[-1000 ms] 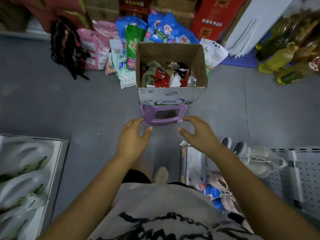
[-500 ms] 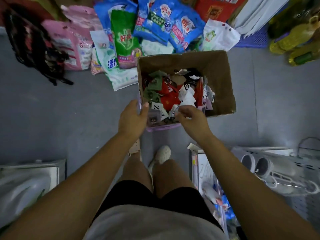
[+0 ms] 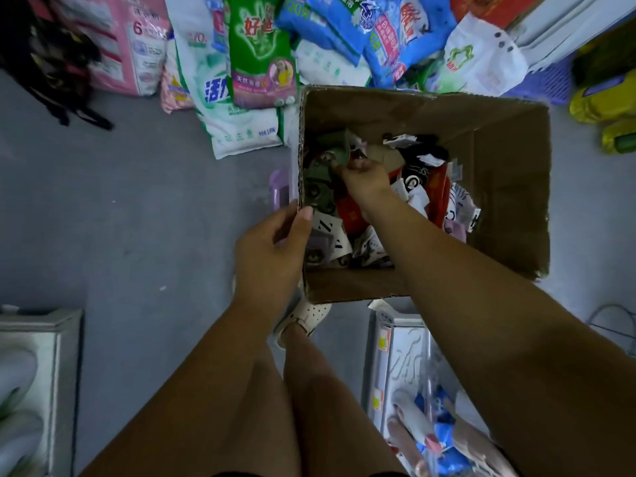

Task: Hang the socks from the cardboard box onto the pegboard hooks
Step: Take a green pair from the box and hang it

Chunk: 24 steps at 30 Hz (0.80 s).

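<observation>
Socks (image 3: 347, 215) lie heaped toward the left wall of the cardboard box (image 3: 499, 187), whose left rim the left hand (image 3: 272, 249) grips, thumb inside, while the nearer right hand (image 3: 364, 182), fingers curled, pinches a green pair (image 3: 339, 149) just beyond it, near the far-left corner.

Plain brown cardboard box (image 3: 499, 187). The socks (image 3: 347, 215) inside are olive green, red, black, and white with black letters. There's a lilac stool (image 3: 280, 189) underneath, a dull grey floor (image 3: 120, 218), and green, blue and pink bags (image 3: 261, 53) behind.
</observation>
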Available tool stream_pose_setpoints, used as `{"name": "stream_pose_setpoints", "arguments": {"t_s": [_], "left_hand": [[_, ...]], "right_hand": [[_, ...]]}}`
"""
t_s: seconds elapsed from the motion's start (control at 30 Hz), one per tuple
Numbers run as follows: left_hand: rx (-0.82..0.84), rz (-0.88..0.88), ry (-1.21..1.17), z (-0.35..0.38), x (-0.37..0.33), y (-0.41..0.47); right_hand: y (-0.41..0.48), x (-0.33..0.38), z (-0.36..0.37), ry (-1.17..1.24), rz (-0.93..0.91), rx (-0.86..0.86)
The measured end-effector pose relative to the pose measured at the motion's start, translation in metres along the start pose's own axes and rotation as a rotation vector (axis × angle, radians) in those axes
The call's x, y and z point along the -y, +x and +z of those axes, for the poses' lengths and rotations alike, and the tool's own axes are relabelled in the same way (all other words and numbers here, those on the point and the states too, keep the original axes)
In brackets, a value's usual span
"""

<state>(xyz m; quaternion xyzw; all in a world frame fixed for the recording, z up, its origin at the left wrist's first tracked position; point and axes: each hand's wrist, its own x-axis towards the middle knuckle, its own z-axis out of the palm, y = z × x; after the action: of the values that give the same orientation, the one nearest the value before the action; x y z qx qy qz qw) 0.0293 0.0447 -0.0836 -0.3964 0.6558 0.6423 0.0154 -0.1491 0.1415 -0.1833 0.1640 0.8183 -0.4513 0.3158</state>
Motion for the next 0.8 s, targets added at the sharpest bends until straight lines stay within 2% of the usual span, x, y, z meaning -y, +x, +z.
{"name": "stream_pose_setpoints", "arguments": {"t_s": [0.1, 0.23, 0.33, 0.4, 0.47, 0.57, 0.63, 0.73, 0.8], "left_hand": [[0.002, 0.003, 0.000, -0.001, 0.000, 0.000], [0.005, -0.025, -0.055, -0.003, -0.005, -0.002], [-0.140, 0.033, 0.001, 0.000, -0.018, -0.012], [-0.212, 0.058, -0.053, 0.002, -0.031, -0.022], [-0.119, -0.037, -0.159, 0.006, -0.044, -0.028], [0.156, -0.368, -0.335, 0.011, -0.064, -0.033], [0.326, -0.538, -0.516, 0.014, -0.075, -0.033], [0.439, -0.609, -0.654, 0.016, -0.085, -0.037], [0.349, -0.528, -0.658, 0.017, -0.085, -0.037]], "right_hand": [[0.003, 0.000, 0.006, 0.024, 0.036, 0.013], [-0.026, 0.010, -0.007, 0.225, 0.097, 0.026], [-0.074, 0.020, -0.034, 0.393, 0.086, 0.149], [-0.114, 0.028, -0.057, 0.470, 0.024, 0.247], [-0.153, 0.033, -0.079, 0.528, -0.062, 0.354], [-0.199, 0.035, -0.105, 0.552, -0.135, 0.496], [-0.220, 0.031, -0.116, 0.465, -0.147, 0.549], [-0.237, 0.024, -0.121, 0.205, -0.199, 0.586], [-0.240, 0.021, -0.120, 0.079, -0.228, 0.544]]}}
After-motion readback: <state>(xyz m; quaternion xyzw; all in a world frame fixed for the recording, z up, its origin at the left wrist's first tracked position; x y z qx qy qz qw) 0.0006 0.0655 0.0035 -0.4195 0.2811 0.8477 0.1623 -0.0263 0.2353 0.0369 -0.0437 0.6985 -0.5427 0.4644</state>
